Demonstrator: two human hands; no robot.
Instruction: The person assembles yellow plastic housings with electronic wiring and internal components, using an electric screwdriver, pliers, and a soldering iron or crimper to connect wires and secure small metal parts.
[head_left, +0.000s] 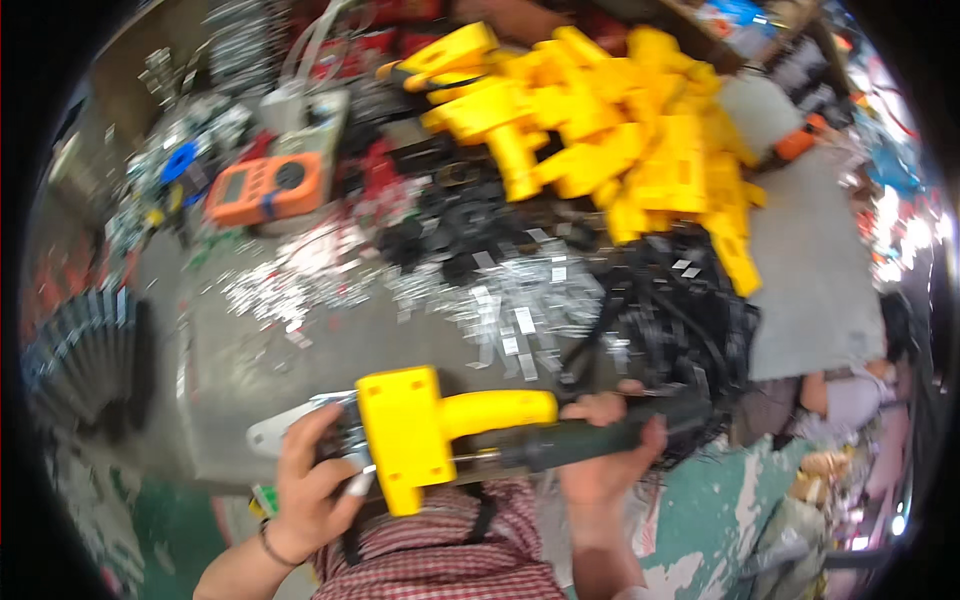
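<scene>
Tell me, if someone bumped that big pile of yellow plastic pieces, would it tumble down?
Probably some would. The yellow plastic pieces lie heaped loosely on each other, so the top ones could slide off. They look like stiff moulded shells, likely light for their size, like the yellow housing held by the left hand and right hand.

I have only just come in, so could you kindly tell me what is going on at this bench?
A person holds a yellow plastic tool housing over the edge of a grey workbench. The left hand grips its metal end, while the right hand holds a dark, long-handled tool laid against it. Behind lie a heap of similar yellow housings, black cables, scattered small silver metal parts and an orange handheld meter.
</scene>
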